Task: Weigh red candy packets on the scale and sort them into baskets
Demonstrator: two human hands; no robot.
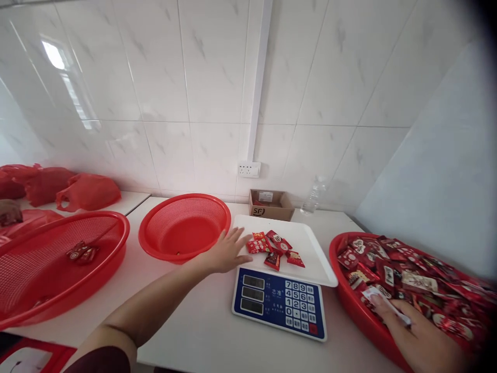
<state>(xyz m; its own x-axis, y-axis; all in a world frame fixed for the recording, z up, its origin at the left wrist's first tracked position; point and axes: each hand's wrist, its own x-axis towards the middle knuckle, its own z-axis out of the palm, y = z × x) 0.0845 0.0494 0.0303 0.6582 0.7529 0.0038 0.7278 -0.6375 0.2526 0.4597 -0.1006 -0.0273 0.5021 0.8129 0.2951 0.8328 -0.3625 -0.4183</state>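
My left hand [228, 250] reaches over the left edge of the white weighing tray [306, 237], fingers spread, holding nothing. Just beyond its fingertips lie several small red snack packets [278, 242] on the tray. In front of the tray is the scale's blue keypad panel [279, 303]; I cannot read its displays. At the right, my right hand [417, 329] is over a red basket [336, 259] heaped with red packets [388, 264]. A small white packet [388, 305] is between its thumb and fingers, partly covered by them.
A round red basket [184, 199] stands left of the scale. Another red basket [116, 228] with a few packets is farther left, near red plastic bags [91, 192] and part of another person's hand [10, 212]. Behind the tray are a cardboard box [272, 212] and a clear bottle [313, 196].
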